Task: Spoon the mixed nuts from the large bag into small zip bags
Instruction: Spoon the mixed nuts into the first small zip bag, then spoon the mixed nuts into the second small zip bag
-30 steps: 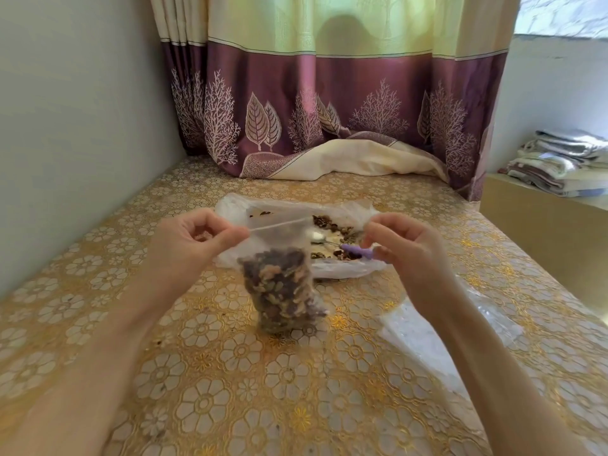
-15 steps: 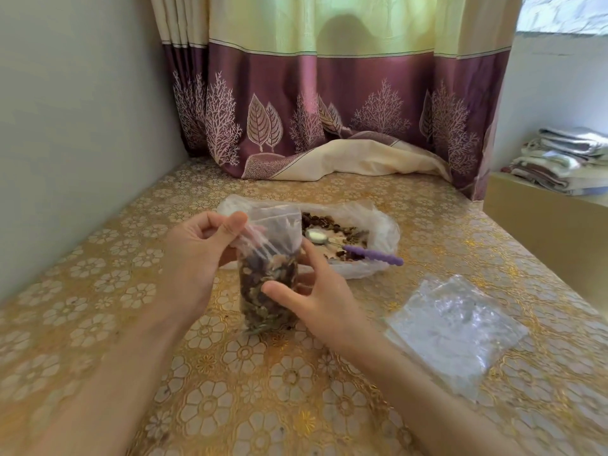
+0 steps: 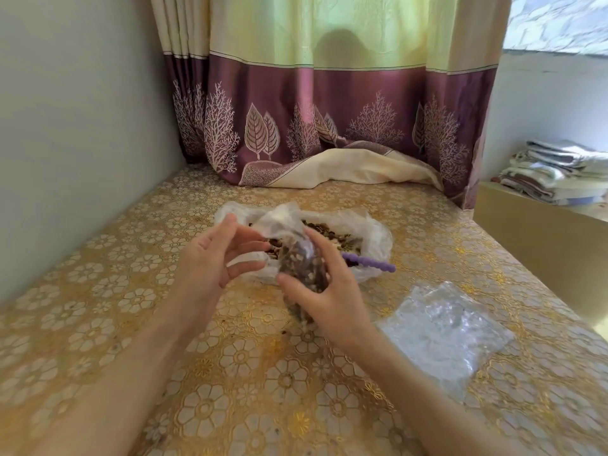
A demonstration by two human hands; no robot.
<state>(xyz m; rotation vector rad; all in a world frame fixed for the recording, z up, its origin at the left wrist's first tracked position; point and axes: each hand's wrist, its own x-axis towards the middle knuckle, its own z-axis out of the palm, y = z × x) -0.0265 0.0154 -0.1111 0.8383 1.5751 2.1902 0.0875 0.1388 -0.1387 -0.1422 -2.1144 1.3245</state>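
Small zip bag (image 3: 301, 274), filled, frame centre, long axis upright. Right hand (image 3: 332, 291) holds it between thumb and fingers; left hand (image 3: 210, 261), just left, fingers spread, holding nothing

Single head-worn wide-angle view, looking forward and down across worktop (image 3: 98, 324) toward curtain (image 3: 329, 103); both forearms enter from bottom edge, close to lens.

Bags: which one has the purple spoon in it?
The large bag lying open behind both hands; the spoon's purple handle sticks out of it.
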